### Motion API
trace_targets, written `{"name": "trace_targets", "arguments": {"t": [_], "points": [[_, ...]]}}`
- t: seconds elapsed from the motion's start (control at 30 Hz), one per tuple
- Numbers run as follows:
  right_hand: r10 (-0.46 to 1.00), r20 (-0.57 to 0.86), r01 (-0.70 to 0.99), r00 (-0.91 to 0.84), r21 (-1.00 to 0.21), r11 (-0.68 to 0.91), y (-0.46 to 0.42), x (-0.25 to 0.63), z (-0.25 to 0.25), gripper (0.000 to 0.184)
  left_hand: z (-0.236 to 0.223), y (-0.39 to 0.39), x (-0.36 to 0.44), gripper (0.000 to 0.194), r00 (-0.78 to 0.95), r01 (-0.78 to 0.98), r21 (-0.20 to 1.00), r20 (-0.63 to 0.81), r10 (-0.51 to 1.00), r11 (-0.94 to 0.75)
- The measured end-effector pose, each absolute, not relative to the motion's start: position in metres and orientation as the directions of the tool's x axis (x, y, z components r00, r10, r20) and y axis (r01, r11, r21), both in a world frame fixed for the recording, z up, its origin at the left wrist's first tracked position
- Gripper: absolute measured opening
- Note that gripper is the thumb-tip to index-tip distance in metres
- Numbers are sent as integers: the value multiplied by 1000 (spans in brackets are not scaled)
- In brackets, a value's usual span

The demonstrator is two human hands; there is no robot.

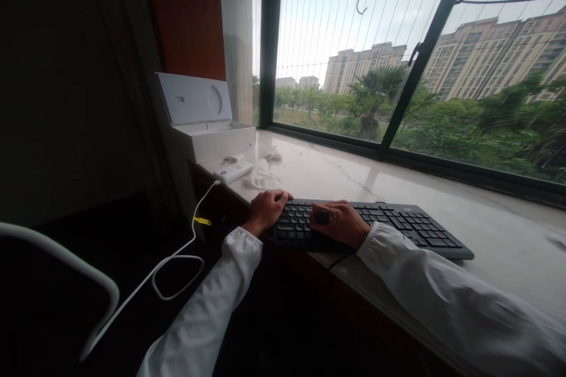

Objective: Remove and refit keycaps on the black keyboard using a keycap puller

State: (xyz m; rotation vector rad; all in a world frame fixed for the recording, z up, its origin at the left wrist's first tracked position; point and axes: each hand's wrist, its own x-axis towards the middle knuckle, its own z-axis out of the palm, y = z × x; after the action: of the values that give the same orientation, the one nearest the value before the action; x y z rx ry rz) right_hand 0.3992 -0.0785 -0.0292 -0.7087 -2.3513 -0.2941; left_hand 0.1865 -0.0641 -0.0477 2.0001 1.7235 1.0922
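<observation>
A black full-size keyboard (402, 224) lies on the pale marble sill, its near left end by the sill's front edge. My left hand (268, 207) grips the keyboard's left end, its thumb along the far edge. Over the left-middle keys, my right hand (340, 221) is closed around a small black rounded object (322, 217). What part of that object lies under my fingers is hidden, and its kind does not show. A dark cable runs from beneath the keyboard over the front edge.
A white box (221, 140) with its lid raised stands at the sill's left end. Before it lies a white power bank (233, 171) with a white cable (194, 230) hanging down. Crumpled tissue (265, 175) sits beside it. The window (336, 94) borders the sill's far side.
</observation>
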Motion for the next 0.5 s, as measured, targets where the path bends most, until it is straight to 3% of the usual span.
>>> {"name": "trace_targets", "arguments": {"t": [0.33,0.5], "points": [[470,638,619,-610,13,785,-79,398,-29,22,-45,-66,187,32,-9,729,645,344,939,-230],[575,596,667,-561,-87,740,-78,398,-27,23,-45,-66,187,33,-12,729,647,340,940,-224]]}}
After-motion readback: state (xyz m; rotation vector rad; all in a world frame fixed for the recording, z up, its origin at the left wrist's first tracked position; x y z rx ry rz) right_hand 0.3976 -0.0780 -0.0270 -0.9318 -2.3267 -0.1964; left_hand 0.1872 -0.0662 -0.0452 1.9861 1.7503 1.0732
